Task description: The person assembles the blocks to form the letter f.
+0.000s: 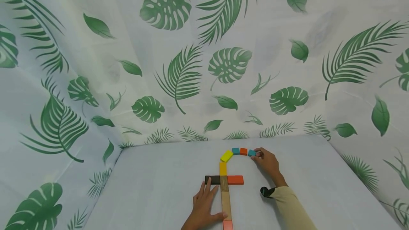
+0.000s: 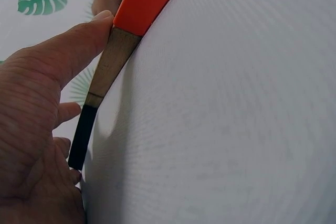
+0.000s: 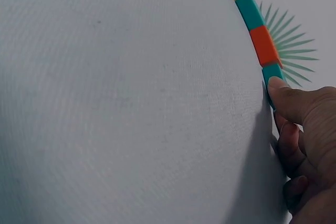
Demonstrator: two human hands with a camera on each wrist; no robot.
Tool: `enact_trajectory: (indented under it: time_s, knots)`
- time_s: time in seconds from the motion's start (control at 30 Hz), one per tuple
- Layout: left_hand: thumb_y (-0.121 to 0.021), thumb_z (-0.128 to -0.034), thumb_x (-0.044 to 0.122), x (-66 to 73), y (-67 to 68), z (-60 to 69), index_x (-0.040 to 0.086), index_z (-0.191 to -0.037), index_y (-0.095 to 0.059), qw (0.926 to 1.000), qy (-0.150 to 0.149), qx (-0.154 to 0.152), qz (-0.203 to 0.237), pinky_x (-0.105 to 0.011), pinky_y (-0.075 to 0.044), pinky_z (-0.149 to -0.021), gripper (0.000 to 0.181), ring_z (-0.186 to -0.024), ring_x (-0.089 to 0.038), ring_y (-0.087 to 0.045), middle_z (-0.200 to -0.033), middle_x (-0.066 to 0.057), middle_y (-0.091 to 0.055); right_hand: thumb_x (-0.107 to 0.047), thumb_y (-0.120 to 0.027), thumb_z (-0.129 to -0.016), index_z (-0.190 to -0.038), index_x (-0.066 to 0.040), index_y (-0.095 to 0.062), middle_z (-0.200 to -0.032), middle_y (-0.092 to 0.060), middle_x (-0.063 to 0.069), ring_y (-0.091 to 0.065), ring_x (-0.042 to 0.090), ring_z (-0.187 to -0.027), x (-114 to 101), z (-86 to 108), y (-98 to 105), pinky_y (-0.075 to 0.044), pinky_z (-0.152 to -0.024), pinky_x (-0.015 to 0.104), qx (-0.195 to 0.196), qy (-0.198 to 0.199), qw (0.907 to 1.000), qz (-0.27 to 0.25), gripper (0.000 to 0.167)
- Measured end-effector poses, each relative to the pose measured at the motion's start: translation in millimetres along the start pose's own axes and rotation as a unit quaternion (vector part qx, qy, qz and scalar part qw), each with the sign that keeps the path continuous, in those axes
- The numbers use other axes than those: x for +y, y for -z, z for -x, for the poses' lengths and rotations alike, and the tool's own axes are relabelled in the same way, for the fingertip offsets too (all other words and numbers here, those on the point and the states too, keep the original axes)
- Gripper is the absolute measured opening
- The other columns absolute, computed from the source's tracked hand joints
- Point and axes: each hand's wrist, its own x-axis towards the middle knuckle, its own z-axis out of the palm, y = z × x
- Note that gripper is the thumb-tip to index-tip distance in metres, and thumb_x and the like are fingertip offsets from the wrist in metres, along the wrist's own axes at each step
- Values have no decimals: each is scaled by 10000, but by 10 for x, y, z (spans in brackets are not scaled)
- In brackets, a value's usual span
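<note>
Coloured blocks lie end to end on the white table, curving at the far end like a hook. At the curve's tip my right hand (image 1: 267,162) pinches a small teal block (image 3: 272,72) between thumb and fingers. Beside it sit an orange-red block (image 1: 244,151), another teal block (image 1: 235,151) and a yellow block (image 1: 227,156). My left hand (image 1: 204,203) is spread, a fingertip on the black block (image 1: 213,180) and the thumb by the long tan wooden block (image 1: 226,205). A red block (image 1: 235,180) forms the other crosspiece arm.
An amber block (image 1: 223,168) joins the crosspiece to the curve. A pink block (image 1: 228,225) lies at the near end. White cloth with green leaf prints (image 1: 230,116) hangs behind the table (image 1: 153,187) and on both sides. A black round object (image 1: 265,192) sits at the right wrist.
</note>
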Motion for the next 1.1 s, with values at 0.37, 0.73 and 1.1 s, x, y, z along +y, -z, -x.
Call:
enact_trajectory:
  time_s: [0.37, 0.73, 1.1]
  knots:
    - [-634, -768, 722, -3, 3, -15, 214, -1517, -361, 10000, 62, 10, 11, -573, -259, -980, 945, -1497, -405, -96, -1652, -82, -53, -269, -719, -882, -1158, -59, -651, -917, -692, 87, -580, 203, -801, 4, -16, -24, -393, -644, 284, -60, -92, 9999, 3, 353]
    - [-635, -776, 707, 8, 9, 9, 209, -1517, -359, 10000, -36, 57, 23, -589, -258, -977, 934, -1487, -427, -108, -1651, -102, -63, -277, -723, -876, -1161, -87, -654, -893, -684, 65, -571, 193, -796, 16, -28, -51, -382, -635, 277, 27, -174, 9998, 119, 350]
    - [-644, -772, 700, 14, -2, 10, 206, -1520, -355, 10000, -24, 59, 9, -584, -260, -973, 942, -1491, -427, -101, -1650, -103, -64, -260, -731, -872, -1159, -74, -657, -855, -673, 55, -548, 187, -757, 21, -12, -52, -372, -610, 274, 58, -118, 9998, 121, 350]
